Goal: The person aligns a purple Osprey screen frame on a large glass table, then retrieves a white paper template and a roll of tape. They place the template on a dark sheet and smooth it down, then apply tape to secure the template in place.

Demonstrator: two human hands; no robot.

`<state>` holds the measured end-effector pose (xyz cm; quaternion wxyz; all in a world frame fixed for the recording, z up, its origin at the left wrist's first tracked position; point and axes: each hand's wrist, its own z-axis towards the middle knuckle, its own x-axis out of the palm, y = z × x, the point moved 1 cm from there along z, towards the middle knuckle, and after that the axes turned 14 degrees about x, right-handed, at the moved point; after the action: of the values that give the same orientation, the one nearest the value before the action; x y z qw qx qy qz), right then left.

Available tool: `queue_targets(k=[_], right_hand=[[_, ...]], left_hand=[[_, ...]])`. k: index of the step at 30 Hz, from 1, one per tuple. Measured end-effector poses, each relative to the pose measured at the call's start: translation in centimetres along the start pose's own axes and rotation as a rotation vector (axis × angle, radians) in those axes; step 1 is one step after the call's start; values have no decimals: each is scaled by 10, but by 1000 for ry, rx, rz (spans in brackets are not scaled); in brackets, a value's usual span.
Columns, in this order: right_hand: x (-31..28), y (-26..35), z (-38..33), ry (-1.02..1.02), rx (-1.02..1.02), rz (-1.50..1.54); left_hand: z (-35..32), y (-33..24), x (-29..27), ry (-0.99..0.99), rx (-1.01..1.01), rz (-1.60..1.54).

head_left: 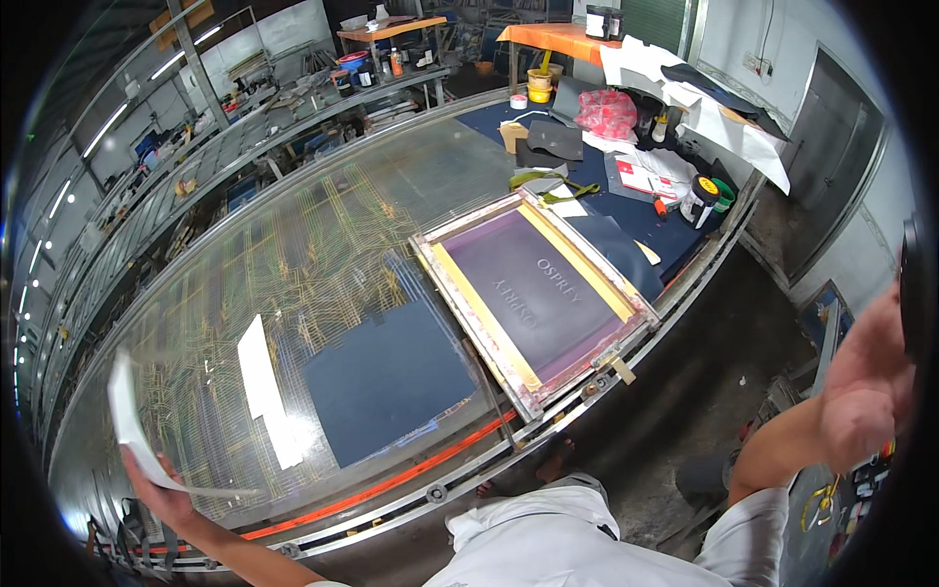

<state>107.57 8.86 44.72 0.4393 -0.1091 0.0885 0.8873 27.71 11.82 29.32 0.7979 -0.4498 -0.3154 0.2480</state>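
At the far left, my left hand [164, 497] grips a thin white sheet [127, 416] that bends upward above the table. Raised at the far right rim, my right hand [866, 377] is partly cut off by the picture's edge. A dark object [914, 293], too cropped to name, shows at its fingers. Before me, a screen printing frame [474, 338] with purple mesh and yellow tape lies on the long table. Left of it sits a dark blue flat piece [389, 382]. Farther left are overlapping white sheets [259, 377] lying flat.
The long glossy table [391, 220] has a metal rail [430, 496] along its near edge. On its far right end are a red-and-white plastic bag [606, 114], a black jar [699, 201], and papers. Shelving racks [186, 210] stand behind; a doorway [822, 152] is at right.
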Motion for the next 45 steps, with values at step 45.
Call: queue_targets(k=[45], right_hand=[[778,333,-209,1509,781,563]], left_hand=[[-100,171,-268,82,-152,974]])
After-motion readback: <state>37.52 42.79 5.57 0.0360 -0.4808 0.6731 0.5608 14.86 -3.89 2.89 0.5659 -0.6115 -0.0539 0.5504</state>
